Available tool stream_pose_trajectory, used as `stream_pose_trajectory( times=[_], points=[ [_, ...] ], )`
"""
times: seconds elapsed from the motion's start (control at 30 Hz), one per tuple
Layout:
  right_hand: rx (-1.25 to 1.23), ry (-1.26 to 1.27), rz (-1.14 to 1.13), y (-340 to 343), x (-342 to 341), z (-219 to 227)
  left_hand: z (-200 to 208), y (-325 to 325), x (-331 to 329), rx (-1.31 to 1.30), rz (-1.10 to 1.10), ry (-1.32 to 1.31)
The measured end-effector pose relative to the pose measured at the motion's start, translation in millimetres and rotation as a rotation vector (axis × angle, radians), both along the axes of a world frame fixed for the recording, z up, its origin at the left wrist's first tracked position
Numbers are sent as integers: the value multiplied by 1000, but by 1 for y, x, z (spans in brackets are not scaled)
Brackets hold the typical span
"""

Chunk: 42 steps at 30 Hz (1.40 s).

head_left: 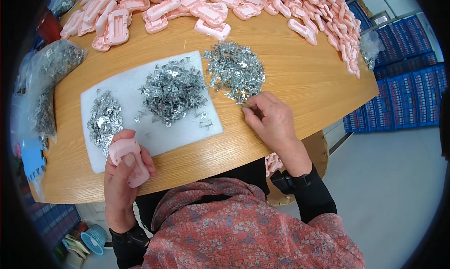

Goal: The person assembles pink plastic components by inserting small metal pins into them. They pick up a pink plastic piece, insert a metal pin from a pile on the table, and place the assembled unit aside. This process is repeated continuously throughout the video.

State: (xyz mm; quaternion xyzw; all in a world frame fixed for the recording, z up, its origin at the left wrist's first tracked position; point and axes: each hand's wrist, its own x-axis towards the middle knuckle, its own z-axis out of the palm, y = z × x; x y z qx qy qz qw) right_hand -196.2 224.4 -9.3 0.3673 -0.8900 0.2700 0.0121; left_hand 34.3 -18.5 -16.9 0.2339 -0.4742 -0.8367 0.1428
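Note:
A pink plastic housing (136, 172) lies in my left hand (123, 177), whose fingers wrap round it with the thumb across its recess. At the near edge of a heap of small metal pieces (236, 67), my right hand (272, 116) is closed in a pinch; what its fingertips hold is too small to name. On a white foam sheet (178, 140) lie a pile of small springs and contacts (173, 93) in the middle and a pile of small flat metal pieces (106, 121) at the left, just beyond my left hand.
Many pink housings (206, 11) are heaped along the far side of the wooden table (300, 81). Clear bags of metal parts (51, 81) sit at the left edge. Blue racks (398, 95) stand right of the table. A cardboard box (316, 156) with pink parts is below the front edge.

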Motion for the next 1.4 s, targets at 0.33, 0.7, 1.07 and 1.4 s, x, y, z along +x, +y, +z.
stream_pose_trajectory(
  times=[0.33, 0.7, 1.07, 1.4],
  points=[
    [-297, -419, 140, 5, 15, 21, 41, 14, -39, 17, -340, -93],
    [-302, -239, 503, -27, 23, 48, 37, 35, -77, 148, -494, -51],
    [-421, -969, 129, -39, 51, 35, 26, 39, -79, 90, -270, -4],
    [-446, -1089, 131, -48, 54, 31, 28, 36, -73, 100, -188, -18]
  ],
)
